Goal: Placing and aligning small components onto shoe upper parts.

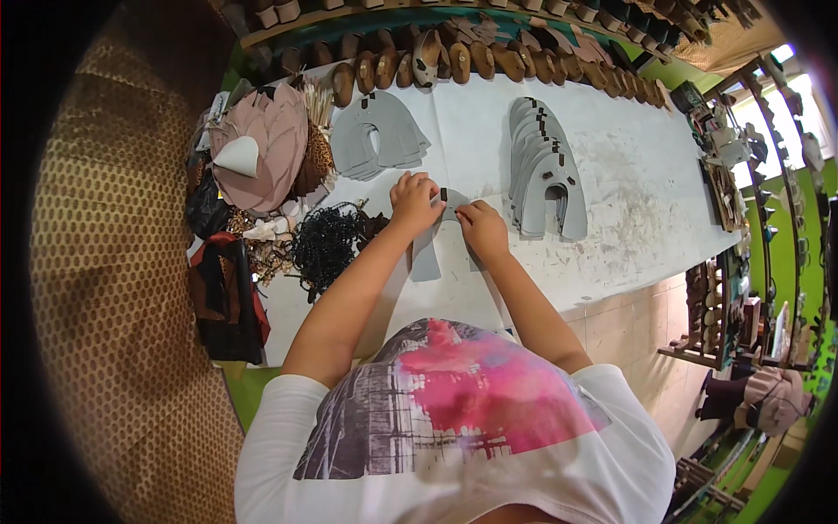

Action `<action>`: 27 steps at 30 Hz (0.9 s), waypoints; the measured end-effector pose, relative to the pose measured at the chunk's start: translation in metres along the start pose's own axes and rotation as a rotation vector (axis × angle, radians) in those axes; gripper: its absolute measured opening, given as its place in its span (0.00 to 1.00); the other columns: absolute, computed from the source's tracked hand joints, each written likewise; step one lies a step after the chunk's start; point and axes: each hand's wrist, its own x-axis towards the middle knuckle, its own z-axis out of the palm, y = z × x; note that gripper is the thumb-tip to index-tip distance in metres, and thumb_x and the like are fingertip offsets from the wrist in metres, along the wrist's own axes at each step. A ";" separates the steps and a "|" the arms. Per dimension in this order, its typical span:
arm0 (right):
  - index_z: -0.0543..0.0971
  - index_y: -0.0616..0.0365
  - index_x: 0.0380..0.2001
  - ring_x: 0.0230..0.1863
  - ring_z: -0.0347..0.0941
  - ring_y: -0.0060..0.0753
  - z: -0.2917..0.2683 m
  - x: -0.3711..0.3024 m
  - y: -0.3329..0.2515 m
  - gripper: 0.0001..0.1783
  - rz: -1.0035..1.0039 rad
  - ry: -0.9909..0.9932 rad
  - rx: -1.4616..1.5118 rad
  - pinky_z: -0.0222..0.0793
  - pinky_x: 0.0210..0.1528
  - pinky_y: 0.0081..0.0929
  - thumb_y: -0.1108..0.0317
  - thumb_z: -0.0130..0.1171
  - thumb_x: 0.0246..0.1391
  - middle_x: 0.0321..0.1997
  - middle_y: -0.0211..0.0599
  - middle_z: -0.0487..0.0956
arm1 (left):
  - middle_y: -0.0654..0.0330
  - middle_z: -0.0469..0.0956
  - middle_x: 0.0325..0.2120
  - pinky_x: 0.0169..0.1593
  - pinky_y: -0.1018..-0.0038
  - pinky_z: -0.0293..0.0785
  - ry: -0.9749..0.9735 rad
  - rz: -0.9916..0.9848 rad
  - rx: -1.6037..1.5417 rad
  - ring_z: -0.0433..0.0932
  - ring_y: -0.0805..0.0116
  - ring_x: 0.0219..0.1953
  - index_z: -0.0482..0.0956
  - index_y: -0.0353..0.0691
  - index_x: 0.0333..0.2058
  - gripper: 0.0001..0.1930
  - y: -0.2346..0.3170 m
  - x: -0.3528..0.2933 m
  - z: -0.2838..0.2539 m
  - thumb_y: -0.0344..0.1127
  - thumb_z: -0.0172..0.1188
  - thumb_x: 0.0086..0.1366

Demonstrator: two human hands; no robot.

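Observation:
Between my hands on the white table lies a grey U-shaped shoe upper piece point(426, 258), its curved end away from me and a small dark brown tab at that end. My left hand point(414, 204) is closed on its upper left part, fingers bent near the tab. With finger and thumb together, my right hand point(485, 230) grips the right side of the curve. Whatever lies under the fingertips is hidden. Beyond my left hand is a stack of like grey uppers point(353, 144). Farther right, a second, fanned-out stack point(572, 205) carries brown tabs along its top.
Black cords point(325, 249) lie in a tangled heap left of my left forearm. Behind them sit pinkish leather pieces point(284, 144) and a white cone point(236, 157). Wooden shoe lasts point(484, 63) line the table's far edge. A shoe rack point(711, 306) stands to the right.

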 end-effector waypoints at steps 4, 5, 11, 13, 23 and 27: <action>0.80 0.54 0.29 0.32 0.72 0.42 -0.003 -0.002 0.001 0.06 -0.112 -0.002 -0.019 0.69 0.33 0.33 0.67 0.56 0.47 0.29 0.36 0.75 | 0.60 0.65 0.52 0.57 0.53 0.47 0.050 -0.007 -0.011 0.53 0.50 0.60 0.76 0.48 0.35 0.16 -0.004 0.001 0.005 0.43 0.65 0.46; 0.80 0.54 0.29 0.31 0.72 0.41 -0.003 -0.002 0.004 0.06 -0.145 0.003 -0.041 0.69 0.33 0.33 0.68 0.56 0.47 0.29 0.36 0.75 | 0.60 0.65 0.52 0.57 0.53 0.47 0.047 -0.003 -0.012 0.53 0.50 0.60 0.76 0.48 0.35 0.16 -0.001 0.002 0.004 0.43 0.65 0.46; 0.78 0.55 0.28 0.29 0.71 0.40 0.003 -0.004 0.012 0.06 -0.292 0.059 -0.142 0.69 0.32 0.33 0.70 0.56 0.44 0.28 0.34 0.75 | 0.60 0.64 0.53 0.57 0.51 0.47 -0.053 -0.085 0.031 0.52 0.49 0.60 0.78 0.49 0.34 0.14 0.003 0.010 -0.001 0.44 0.64 0.47; 0.78 0.55 0.27 0.29 0.71 0.39 0.004 -0.005 0.013 0.05 -0.299 0.065 -0.159 0.69 0.31 0.33 0.70 0.56 0.43 0.28 0.34 0.75 | 0.58 0.64 0.53 0.57 0.49 0.46 -0.084 -0.031 0.066 0.51 0.47 0.60 0.78 0.49 0.35 0.16 0.005 0.010 -0.004 0.46 0.64 0.47; 0.76 0.54 0.25 0.27 0.70 0.38 0.010 -0.007 0.009 0.04 -0.274 0.098 -0.251 0.69 0.28 0.32 0.70 0.56 0.41 0.26 0.32 0.73 | 0.55 0.53 0.61 0.58 0.42 0.37 -0.260 0.022 0.020 0.42 0.41 0.63 0.83 0.46 0.29 0.22 -0.001 0.015 -0.013 0.57 0.66 0.40; 0.76 0.54 0.25 0.27 0.70 0.38 0.007 -0.007 0.008 0.04 -0.280 0.067 -0.261 0.69 0.27 0.32 0.70 0.56 0.41 0.26 0.32 0.73 | 0.55 0.50 0.63 0.59 0.40 0.35 -0.381 0.025 0.061 0.39 0.41 0.64 0.83 0.47 0.31 0.21 0.004 0.018 -0.017 0.54 0.65 0.42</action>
